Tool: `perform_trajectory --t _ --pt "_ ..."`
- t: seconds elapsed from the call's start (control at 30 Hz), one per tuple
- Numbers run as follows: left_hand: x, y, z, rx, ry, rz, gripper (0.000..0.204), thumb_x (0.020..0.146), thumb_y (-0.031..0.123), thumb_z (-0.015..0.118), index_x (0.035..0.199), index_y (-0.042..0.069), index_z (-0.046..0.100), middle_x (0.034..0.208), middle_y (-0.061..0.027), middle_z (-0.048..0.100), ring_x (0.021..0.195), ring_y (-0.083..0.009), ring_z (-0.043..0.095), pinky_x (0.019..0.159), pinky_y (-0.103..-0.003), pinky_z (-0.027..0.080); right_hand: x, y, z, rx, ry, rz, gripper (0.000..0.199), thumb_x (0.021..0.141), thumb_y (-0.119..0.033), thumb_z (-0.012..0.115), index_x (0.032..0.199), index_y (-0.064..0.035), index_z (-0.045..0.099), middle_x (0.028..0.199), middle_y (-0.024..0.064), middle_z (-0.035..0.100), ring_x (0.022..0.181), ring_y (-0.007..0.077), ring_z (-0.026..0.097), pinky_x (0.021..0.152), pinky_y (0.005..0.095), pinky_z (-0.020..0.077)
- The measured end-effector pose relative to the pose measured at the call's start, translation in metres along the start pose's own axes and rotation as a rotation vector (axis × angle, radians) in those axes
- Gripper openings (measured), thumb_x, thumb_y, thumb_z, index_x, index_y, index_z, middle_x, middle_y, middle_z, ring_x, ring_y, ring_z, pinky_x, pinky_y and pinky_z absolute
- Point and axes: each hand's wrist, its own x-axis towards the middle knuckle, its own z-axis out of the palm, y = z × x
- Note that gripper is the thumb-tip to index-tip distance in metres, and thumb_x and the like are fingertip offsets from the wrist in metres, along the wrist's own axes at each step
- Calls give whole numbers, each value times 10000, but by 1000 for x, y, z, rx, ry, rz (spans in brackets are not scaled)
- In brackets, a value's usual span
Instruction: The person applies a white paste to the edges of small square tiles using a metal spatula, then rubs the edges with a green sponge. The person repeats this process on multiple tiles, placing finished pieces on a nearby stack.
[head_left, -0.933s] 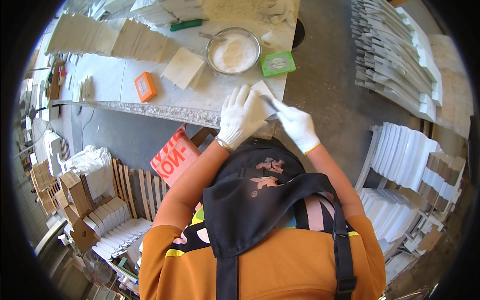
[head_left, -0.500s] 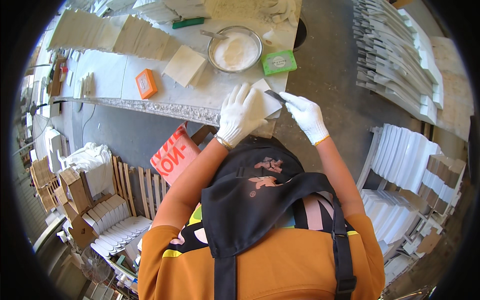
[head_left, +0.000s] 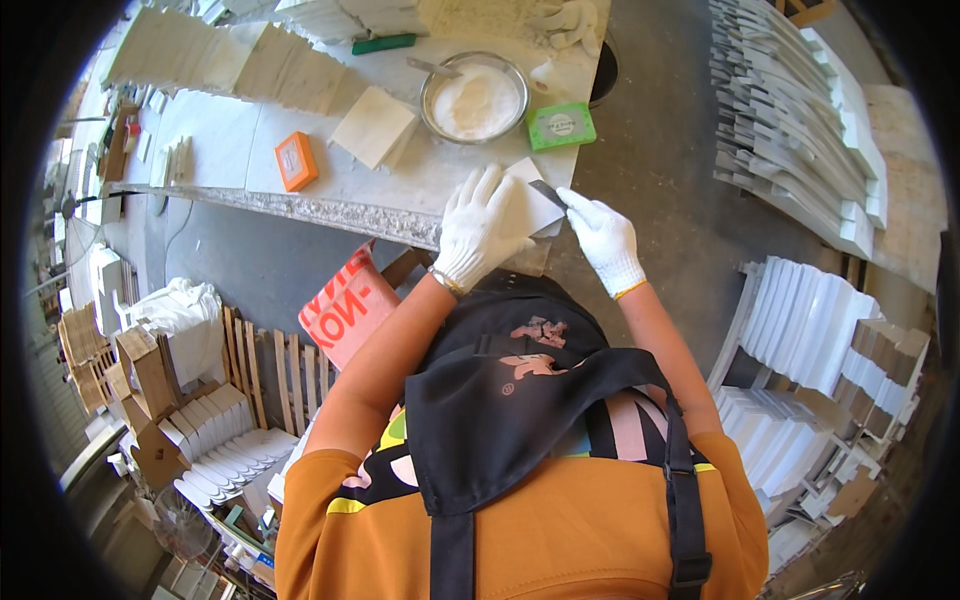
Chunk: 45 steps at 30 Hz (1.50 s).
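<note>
My left hand, in a white knit glove, lies with fingers stretched over a small white board at the table's near corner. My gloved right hand is closed around a putty knife; only its dark flat blade shows, pointing up and left over the board's right edge. Beyond the hands stands a round metal bowl holding a white paste or powder, with a flat metal tool resting on its rim. A green box sits right of the bowl.
On the table lie square pale boards, an orange box, a dark green bar and a long row of upright white pieces. Stacked white mouldings stand at right. A pink printed bag hangs below the table edge.
My right hand has shifted slightly down and left, and the blade sits a little further over the board's edge. My left hand has stayed in place.
</note>
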Motion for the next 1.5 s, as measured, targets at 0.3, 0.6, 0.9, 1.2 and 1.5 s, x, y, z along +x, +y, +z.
perform_trajectory --t 0.3,0.6,0.9,1.2,1.5 --pt "-1 1 1 19 41 31 908 573 372 874 1358 100 510 1463 -179 456 1355 -399 412 1099 -501 360 -3 -4 -1 -24 3 -6 331 917 -230 605 1237 -280 676 828 72 658 743 292 666 642 417 542" --pt "4 8 -3 58 -23 1 964 582 402 867 1399 64 481 1497 -209 407 1382 -417 374 1129 -519 324 -37 -5 5 407 12 63 362 907 -150 647 1267 -156 678 1029 87 731 774 217 697 696 343 558" --pt "8 13 -4 102 -15 -1 826 596 410 846 1319 133 561 1398 -206 479 1292 -400 454 1032 -519 381 -16 11 -8 319 -68 344 351 901 -226 656 1247 -163 660 1055 126 723 888 287 713 761 387 553" --pt "5 12 -7 82 55 17 714 578 376 838 1224 177 606 1314 -185 514 1208 -402 495 961 -517 416 -17 -11 -6 -5 -18 52 281 909 -255 618 1173 -174 672 1009 115 720 864 333 689 737 436 551" --pt "3 12 -8 57 -4 -25 785 591 406 850 1293 161 598 1390 -219 483 1267 -421 467 1010 -523 396 -15 -10 -8 -53 -34 -62 274 904 -219 623 1162 -152 687 978 113 727 831 314 694 722 415 558"
